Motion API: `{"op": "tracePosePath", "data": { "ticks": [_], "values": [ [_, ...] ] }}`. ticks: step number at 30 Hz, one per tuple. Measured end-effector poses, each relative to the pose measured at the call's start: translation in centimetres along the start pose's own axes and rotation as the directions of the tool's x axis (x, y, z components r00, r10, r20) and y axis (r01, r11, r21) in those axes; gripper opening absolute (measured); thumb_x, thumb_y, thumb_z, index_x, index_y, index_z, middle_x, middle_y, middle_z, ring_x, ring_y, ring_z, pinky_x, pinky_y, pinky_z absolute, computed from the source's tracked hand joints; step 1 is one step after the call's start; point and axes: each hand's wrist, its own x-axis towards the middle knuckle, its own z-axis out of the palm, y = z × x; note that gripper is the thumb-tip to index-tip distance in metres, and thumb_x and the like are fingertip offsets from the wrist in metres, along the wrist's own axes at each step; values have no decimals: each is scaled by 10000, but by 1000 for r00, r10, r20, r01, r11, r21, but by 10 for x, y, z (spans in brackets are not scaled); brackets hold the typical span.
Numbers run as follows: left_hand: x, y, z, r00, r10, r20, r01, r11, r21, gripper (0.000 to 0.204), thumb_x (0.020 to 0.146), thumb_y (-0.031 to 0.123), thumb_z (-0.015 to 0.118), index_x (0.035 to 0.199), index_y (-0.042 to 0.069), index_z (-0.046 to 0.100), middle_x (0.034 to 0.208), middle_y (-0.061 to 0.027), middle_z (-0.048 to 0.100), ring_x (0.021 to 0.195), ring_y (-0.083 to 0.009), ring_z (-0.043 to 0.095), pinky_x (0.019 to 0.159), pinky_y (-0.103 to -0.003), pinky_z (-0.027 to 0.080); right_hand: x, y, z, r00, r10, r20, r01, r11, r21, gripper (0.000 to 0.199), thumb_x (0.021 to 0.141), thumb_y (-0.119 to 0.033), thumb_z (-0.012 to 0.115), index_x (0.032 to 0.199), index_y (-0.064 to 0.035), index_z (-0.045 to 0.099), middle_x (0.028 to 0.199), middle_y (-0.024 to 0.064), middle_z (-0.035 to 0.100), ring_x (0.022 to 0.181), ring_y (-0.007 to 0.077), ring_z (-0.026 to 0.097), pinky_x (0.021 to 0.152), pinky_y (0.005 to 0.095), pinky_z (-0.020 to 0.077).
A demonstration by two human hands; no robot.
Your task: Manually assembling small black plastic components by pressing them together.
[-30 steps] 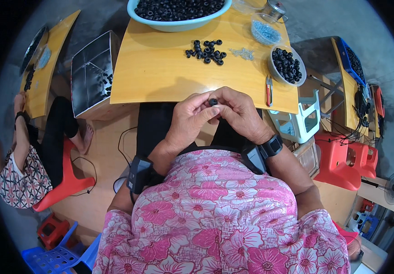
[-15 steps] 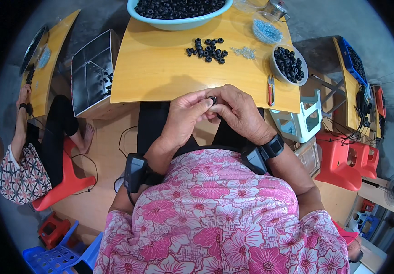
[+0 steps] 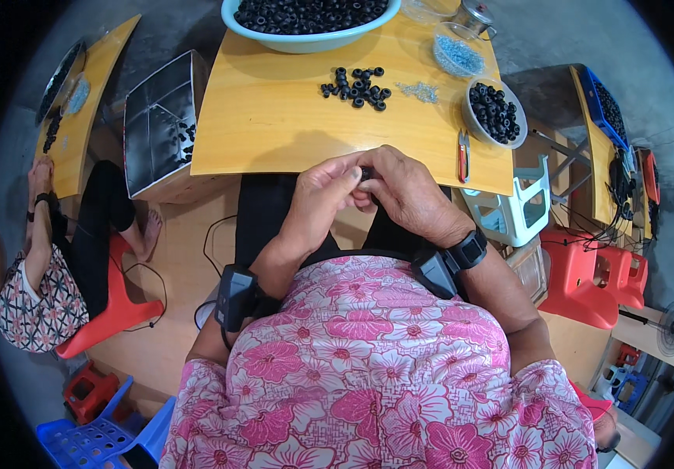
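Hands barely shifted since earlier frame, left hand [image 3: 323, 195] fingers slightly more extended. Left hand and right hand [image 3: 405, 194] pinch small black ring [image 3: 366, 173] together at bench [image 3: 274, 133] edge, close for fine work. Loose rings [image 3: 356, 86] within reach.

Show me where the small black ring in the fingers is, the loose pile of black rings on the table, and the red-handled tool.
small black ring [image 3: 366, 173], head view, its top edge showing between the fingertips.
pile of black rings [image 3: 356, 87], head view, middle of the heap.
red-handled tool [image 3: 463, 155], head view, mid-handle.
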Motion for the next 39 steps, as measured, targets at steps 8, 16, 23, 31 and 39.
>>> {"op": "tracePosePath", "data": {
  "ticks": [8,16,23,31,39],
  "values": [
    [-1,0,0,967,187,173,-236,913,333,430,905,159,681,1259,-47,549,887,-38,594,766,-75,592,686,-212,527,-3,1,-2,1000,-16,-19,18,991,136,224,871,-85,581,1075,-7,534,921,206,576,869,405,590,740,434,477],
    [-5,9,7,951,251,181,-307,830,465,398,900,182,690,1193,-62,574,887,-51,593,762,-83,609,675,-214,532,-5,-4,-1,998,4,-56,7,983,184,227,892,-125,574,1079,2,551,928,188,582,880,376,598,781,398,481],
    [-6,4,5,946,291,146,-325,837,439,374,906,157,674,1189,-68,577,907,-66,597,761,-98,617,653,-223,545,-3,-5,3,998,17,-56,-4,975,222,212,900,-115,564,1078,0,555,926,182,591,882,351,606,786,386,482],
    [-4,8,4,954,254,160,-295,892,342,370,903,137,673,1203,-60,580,922,-63,592,794,-94,614,670,-219,547,-2,-6,-1,996,-4,-94,22,980,200,205,887,-94,577,1069,-1,564,923,167,604,860,339,611,767,376,485],
    [-5,14,4,955,229,189,-292,842,454,373,910,146,666,1200,-64,564,917,-40,568,806,-88,609,678,-219,539,-5,-5,1,996,36,-78,-17,973,231,183,886,-99,597,1041,-4,580,903,141,610,823,273,618,757,332,493]
  ]
}}
